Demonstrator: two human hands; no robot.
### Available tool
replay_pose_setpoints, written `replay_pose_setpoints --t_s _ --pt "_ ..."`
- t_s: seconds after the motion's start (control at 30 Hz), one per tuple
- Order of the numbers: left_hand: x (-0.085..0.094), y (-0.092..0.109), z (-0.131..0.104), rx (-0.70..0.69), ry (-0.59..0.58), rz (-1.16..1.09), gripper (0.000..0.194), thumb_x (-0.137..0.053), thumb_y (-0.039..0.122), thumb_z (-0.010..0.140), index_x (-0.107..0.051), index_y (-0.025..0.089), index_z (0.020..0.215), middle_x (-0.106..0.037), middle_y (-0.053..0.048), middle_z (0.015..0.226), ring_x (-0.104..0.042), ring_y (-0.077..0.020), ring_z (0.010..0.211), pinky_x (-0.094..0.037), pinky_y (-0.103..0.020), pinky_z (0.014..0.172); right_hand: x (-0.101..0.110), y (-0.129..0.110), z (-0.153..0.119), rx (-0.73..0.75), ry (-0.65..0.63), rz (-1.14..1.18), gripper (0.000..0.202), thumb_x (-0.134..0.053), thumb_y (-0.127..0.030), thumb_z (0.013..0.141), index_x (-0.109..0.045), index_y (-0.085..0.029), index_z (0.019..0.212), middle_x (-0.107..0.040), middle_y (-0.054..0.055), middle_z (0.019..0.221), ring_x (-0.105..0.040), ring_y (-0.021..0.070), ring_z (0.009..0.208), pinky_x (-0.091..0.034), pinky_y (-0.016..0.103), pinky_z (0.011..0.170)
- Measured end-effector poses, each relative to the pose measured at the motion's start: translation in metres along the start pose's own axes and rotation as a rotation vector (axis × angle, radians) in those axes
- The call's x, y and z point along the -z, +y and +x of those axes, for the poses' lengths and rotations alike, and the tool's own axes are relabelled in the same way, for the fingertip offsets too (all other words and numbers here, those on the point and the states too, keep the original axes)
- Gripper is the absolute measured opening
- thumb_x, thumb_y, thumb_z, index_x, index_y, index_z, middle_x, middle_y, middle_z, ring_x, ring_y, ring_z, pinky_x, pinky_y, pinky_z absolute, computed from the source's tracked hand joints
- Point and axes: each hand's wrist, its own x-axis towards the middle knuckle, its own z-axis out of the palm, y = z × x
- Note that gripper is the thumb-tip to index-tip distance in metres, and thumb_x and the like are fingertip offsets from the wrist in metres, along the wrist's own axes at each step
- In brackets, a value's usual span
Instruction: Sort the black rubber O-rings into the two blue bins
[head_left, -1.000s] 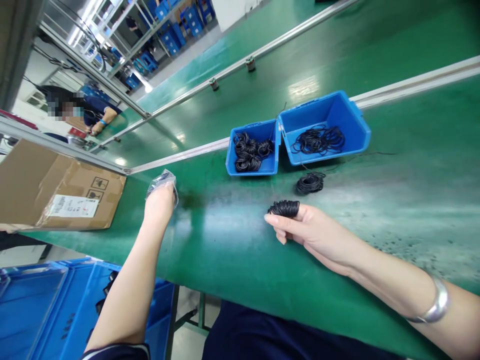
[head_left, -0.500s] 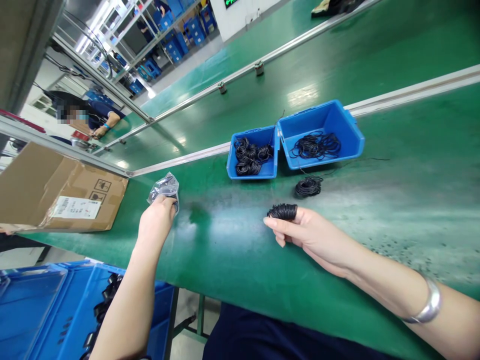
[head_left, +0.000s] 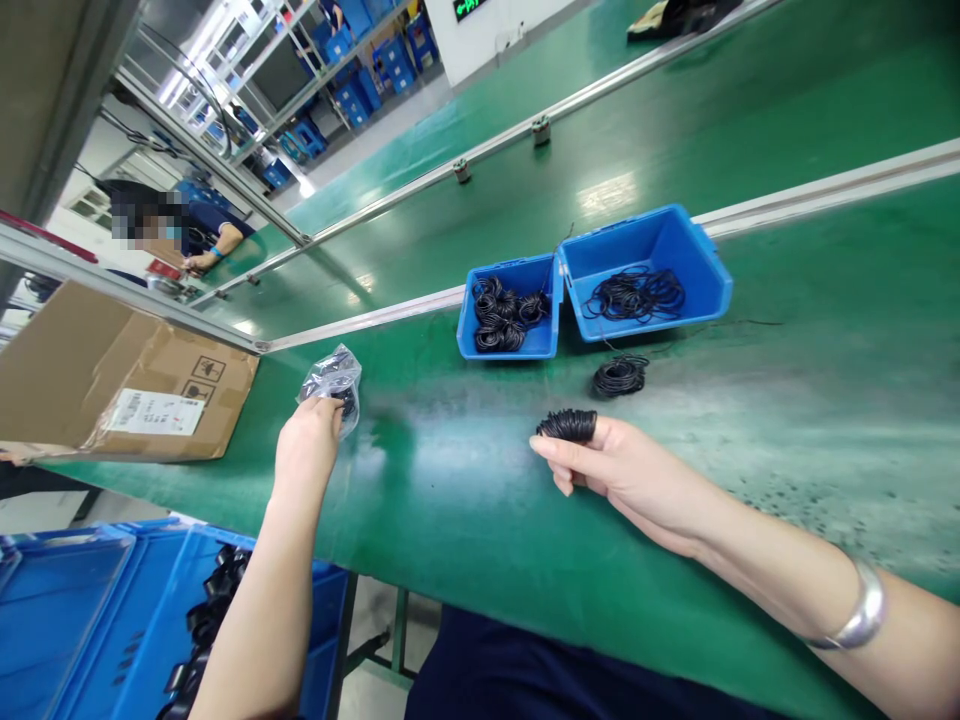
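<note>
Two hands are extended over the green table (head_left: 465, 520). A small clear plastic bag (head_left: 333, 378) is pinched in the closed left hand (head_left: 306, 448), raised above the table. A bundle of thin black rubber rings (head_left: 567, 425) is gripped by the right hand (head_left: 622, 470), near two blue plastic bins (head_left: 600, 285).
</note>
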Motion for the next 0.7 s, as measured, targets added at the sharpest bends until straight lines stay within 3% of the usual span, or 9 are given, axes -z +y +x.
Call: replay_pose_setpoints --t_s 0.2,0.43,0.7 --pt "0.001 0.0 0.003 0.035 -0.039 -0.009 0.029 -0.049 0.022 0.091 -0.073 0.009 0.103 -0.075 -0.015 0.093 -0.071 -0.0282 0.09 -0.052 -0.033 0.077 0.001 0.002 0.0 -0.004 0.005 0.004 0.038 -0.071 -0.043 0.085 -0.055 -0.018 0.062 -0.052 -0.002 0.061 -0.045 0.0139 0.066 -0.033 0.03 0.067" --pt "0.007 0.005 0.005 0.049 -0.082 -0.02 0.03 -0.051 0.022 0.089 -0.072 0.008 0.105 -0.075 -0.018 0.1 -0.07 -0.0295 0.094 -0.052 -0.035 0.084 0.001 0.001 0.0 -0.003 -0.002 0.007 0.038 -0.071 -0.042 0.086 -0.055 -0.018 0.062 -0.052 -0.002 0.062 -0.045 0.0139 0.065 -0.033 0.03 0.067" --pt "0.016 0.006 0.002 0.092 -0.112 -0.019 0.027 -0.048 0.025 0.09 -0.07 0.011 0.097 -0.074 -0.017 0.092 -0.069 -0.0312 0.091 -0.051 -0.036 0.076 0.001 0.0 -0.001 -0.017 0.005 0.007 0.038 -0.072 -0.043 0.085 -0.055 -0.018 0.062 -0.053 -0.002 0.062 -0.045 0.0137 0.065 -0.034 0.03 0.067"
